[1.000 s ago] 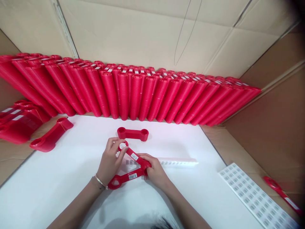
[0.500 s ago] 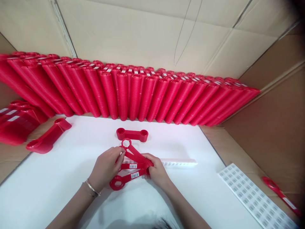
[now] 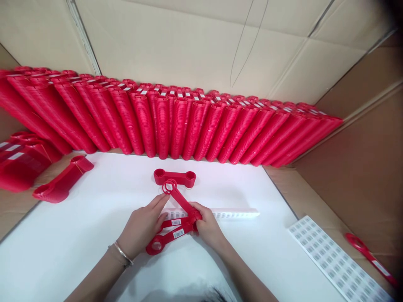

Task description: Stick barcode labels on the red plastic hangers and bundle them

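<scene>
My right hand [image 3: 208,226] is closed around one end of several red plastic strips with ring ends [image 3: 180,200], which fan out to the left. Two of the lower strips carry white barcode labels [image 3: 178,233]. My left hand [image 3: 143,228] has its fingers stretched up to the ring end of the upper strips, touching just below it, with the thumb apart and lower down. Behind the fan lies a short stack of the same red strips [image 3: 174,178]. A white sheet or pad of barcode labels [image 3: 234,213] is partly hidden behind the strips and my right hand.
Tall stacks of red strips [image 3: 179,128] line the cardboard back wall [image 3: 176,46]. More bundles [image 3: 22,163] and a smaller stack [image 3: 63,180] are at the left. On the right lie a barcode label sheet [image 3: 336,256] and a single labelled red strip [image 3: 371,258]. The work surface [image 3: 94,218] is white.
My left hand's fingers have moved up and opened out. A strip from the middle of the fan has swung up, so its ring now overlaps the top one. My right hand stays put.
</scene>
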### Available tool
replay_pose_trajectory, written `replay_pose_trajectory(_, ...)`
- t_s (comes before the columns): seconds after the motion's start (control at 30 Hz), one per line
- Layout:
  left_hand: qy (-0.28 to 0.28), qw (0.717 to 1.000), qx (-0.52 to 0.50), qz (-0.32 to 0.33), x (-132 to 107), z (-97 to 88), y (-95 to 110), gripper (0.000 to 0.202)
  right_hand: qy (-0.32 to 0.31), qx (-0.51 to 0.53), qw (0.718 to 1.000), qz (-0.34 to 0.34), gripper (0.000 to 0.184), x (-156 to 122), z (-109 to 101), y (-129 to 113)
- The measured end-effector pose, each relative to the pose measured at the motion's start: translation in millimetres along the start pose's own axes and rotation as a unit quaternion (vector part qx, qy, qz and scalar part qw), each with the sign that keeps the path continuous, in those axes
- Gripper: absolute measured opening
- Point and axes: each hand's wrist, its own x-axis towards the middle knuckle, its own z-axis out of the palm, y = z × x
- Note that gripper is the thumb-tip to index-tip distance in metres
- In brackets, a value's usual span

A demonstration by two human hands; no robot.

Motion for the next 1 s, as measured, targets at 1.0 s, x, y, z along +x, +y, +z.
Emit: replay_pose_trajectory(1.0,-0.026,0.998,-0.051,0.031,3.6,-7.9,3.1,0.025,-0.029,-0.098,0.995,0.003,0.055,-1.8,4.3,5.0)
